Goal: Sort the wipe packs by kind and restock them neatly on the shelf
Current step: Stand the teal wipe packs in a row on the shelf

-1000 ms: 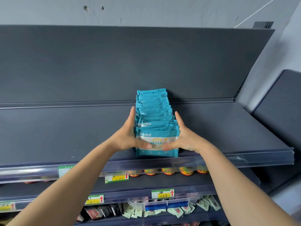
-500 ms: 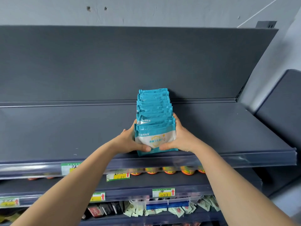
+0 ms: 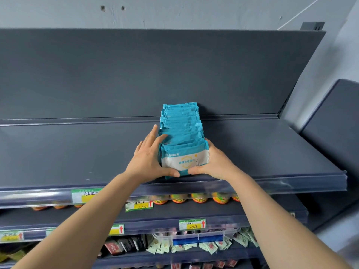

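A row of several teal and white wipe packs [image 3: 181, 133] stands upright on the dark grey top shelf [image 3: 77, 152], running from the back panel toward the front lip. My left hand [image 3: 148, 160] presses flat against the row's left side, fingers spread along it and thumb under the front pack. On the right side, my right hand [image 3: 213, 164] cups the front pack [image 3: 185, 161], thumb on its lower face. The pack's lower edge is hidden by both thumbs.
The shelf's clear front rail [image 3: 272, 186] carries a green and yellow price tag [image 3: 86, 195]. Orange-lidded jars [image 3: 199, 199] line the shelf below. Lower down sit small sachets [image 3: 209, 245], a clear box with a blue strip [image 3: 198, 239], and dark packs [image 3: 126, 245].
Both hands slid forward to the front pack, which tipped up so its face shows. Now my left fingers reach further back along the row's left side.
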The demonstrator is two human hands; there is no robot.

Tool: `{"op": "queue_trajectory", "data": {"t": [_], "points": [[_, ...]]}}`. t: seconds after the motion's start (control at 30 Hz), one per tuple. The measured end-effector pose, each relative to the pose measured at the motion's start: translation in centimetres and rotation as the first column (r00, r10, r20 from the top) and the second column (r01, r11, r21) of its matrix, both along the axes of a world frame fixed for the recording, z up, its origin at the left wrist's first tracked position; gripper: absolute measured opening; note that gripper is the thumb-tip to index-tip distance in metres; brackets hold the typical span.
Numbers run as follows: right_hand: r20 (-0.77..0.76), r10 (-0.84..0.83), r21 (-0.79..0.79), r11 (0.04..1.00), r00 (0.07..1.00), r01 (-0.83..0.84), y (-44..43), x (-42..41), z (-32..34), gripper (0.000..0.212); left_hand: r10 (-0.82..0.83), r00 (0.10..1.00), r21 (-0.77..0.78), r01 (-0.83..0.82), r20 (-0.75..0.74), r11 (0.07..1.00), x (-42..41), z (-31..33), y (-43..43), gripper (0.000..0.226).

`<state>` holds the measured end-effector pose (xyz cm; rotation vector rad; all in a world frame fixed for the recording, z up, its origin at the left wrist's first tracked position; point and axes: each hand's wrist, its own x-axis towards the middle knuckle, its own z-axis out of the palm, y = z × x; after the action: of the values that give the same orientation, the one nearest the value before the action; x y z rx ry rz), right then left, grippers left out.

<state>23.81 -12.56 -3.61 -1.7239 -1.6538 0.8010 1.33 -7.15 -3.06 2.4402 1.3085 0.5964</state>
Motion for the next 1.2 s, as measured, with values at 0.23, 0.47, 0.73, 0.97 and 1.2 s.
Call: {"op": "queue_trajectory", "data": {"t": [0.23,0.47,0.73,0.97,1.2], "points": [[0.06,-0.045,0.01,0.999,0.997,0.044,0.1,-0.4,0.2,0.105,0.065,0.958,-0.351,0.039,0.28,0.935,1.2,-0.3,-0.7,0.119],[0.151,-0.013,0.02,1.0,0.988,0.01,-0.2,-0.7,0.4,0.097,-0.069,0.962,-0.403,0.175,0.263,0.898,0.5,-0.2,0.1,0.091],[0.25,-0.046,0.011,0.999,0.967,0.044,-1.7,-0.1,0.7,0.095,0.046,0.989,-0.136,-0.027,0.138,0.99,0.4,0.8,-2.0,0.128],[0.537,-0.221,0.154,0.975,0.814,0.163,-4.8,0.3,2.0,0.074,0.079,0.973,0.307,-0.009,-0.216,0.952,3.0,3.2,-3.4,0.085],[0.69,-0.452,0.337,0.892,0.565,0.302,-9.9,2.0,2.5,0.047,-0.114,0.922,0.424,0.276,-0.369,0.863,6.7,4.4,-4.0,0.059]]}}
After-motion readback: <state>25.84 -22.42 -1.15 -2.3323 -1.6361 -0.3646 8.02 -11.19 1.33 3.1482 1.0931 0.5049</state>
